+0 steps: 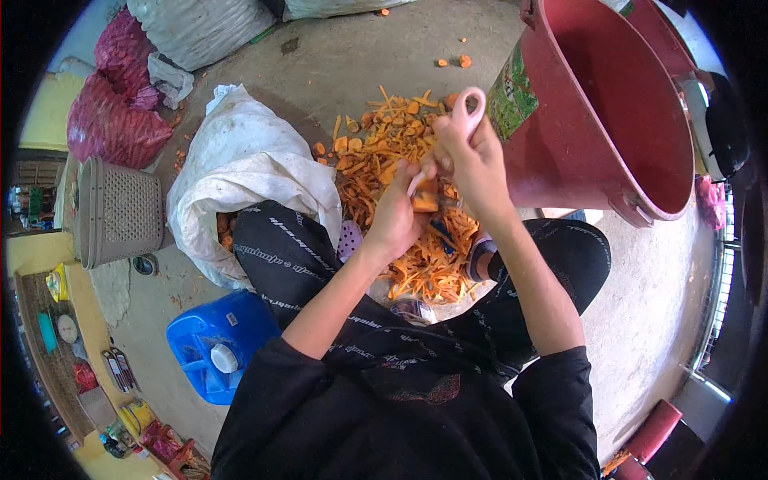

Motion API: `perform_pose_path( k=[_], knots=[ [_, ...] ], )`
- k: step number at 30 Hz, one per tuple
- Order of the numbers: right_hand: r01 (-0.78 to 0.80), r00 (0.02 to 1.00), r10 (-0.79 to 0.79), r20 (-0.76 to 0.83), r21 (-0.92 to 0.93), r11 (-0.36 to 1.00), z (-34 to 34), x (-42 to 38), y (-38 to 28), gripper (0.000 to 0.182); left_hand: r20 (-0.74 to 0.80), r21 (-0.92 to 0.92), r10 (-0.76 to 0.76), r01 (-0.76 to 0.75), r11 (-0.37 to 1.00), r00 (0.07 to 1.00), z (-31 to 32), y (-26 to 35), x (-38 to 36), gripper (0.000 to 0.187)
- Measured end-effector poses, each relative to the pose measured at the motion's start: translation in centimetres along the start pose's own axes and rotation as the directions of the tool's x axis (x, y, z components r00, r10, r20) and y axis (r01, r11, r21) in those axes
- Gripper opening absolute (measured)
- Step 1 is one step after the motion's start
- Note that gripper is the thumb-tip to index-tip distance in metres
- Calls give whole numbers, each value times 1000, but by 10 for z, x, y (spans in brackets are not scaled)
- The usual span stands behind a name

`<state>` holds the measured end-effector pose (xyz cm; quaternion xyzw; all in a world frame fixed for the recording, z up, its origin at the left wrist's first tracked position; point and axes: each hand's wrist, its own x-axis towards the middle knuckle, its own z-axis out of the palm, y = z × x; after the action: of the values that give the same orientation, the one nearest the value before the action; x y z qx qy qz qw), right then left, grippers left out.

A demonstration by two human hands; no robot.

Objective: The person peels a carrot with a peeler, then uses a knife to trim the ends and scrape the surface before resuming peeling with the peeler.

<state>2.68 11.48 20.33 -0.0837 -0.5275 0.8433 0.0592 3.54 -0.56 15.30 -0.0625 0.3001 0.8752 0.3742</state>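
There, over the heap of carrot peelings [436, 272], the right hand [478, 164] is closed round a pink-handled peeler [467, 112], and the left hand [396, 212] is curled, gripping a carrot piece [426, 197] between the hands, close by the peeler's lower end. White sack [256, 176] left of the heap, red tub [576, 120] right; beyond it, loose carrot chunks [465, 61] dot the floor [336, 60]!

1. Tub [536, 152]: red plastic, smooth, slightly glossy.
2. Jug [192, 346]: blue plastic, shiny.
3. Basket [126, 210]: grey plastic, perforated.
4. Sack [248, 152]: white woven cloth look, wrinkled, matt.
5. Floor [640, 280]: concrete look, matt.
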Motion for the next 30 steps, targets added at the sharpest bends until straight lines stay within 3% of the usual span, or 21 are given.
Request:
perform_pose_path(
  k=[2, 3, 6, 7, 10, 11, 12, 14, 20, 26, 30],
  knots=[
    [67, 994, -66, -91, 9, 998, -3, 15, -2, 18, 59, 67, 6, -10, 998, 998, -10, -6, 0, 42],
    [224, 972, -234, -9, -246, 943, -12, 25, 1, 19, 66, 123, -83, 74, 990, 994, -11, -8, -4, 46],
    [216, 949, -288, -125, -405, 888, -20, 44, 16, 21, 169, -27, -83, 88, 996, 982, -2, -3, -4, 48],
    [248, 948, -309, -81, -421, 872, -23, 42, 17, 25, 209, -54, -88, 101, 993, 974, -10, 0, -2, 46],
    [371, 858, -510, 59, -756, 539, -13, 28, -4, 24, 9, -11, -34, 35, 999, 999, -13, -3, 2, 42],
    [385, 894, -448, 1, -512, 768, -9, 28, -5, 21, -44, 15, -32, 33, 999, 999, -13, -3, 4, 37],
    [335, 931, -364, -30, -329, 883, -7, 24, -9, 20, 7, 2, -27, 27, 1000, 1000, -13, -3, 4, 36],
    [181, 983, -179, -26, 70, 981, -2, 13, -16, 17, 108, -30, -9, 13, 999, 994, -12, -1, 4, 34],
    [78, 997, -78, 17, -25, 997, 8, -13, -13, 16, 164, -35, -1, 7, 999, 986, -20, -1, 6, 36],
    [94, 996, -93, 13, -46, 995, 8, -12, -9, 17, 29, -10, -8, 8, 1000, 1000, 1, 4, 2, 44],
    [85, 996, -84, 32, -57, 995, 7, -11, -5, 18, 43, -13, 10, -9, 1000, 999, -5, 1, 4, 44]
  ],
)
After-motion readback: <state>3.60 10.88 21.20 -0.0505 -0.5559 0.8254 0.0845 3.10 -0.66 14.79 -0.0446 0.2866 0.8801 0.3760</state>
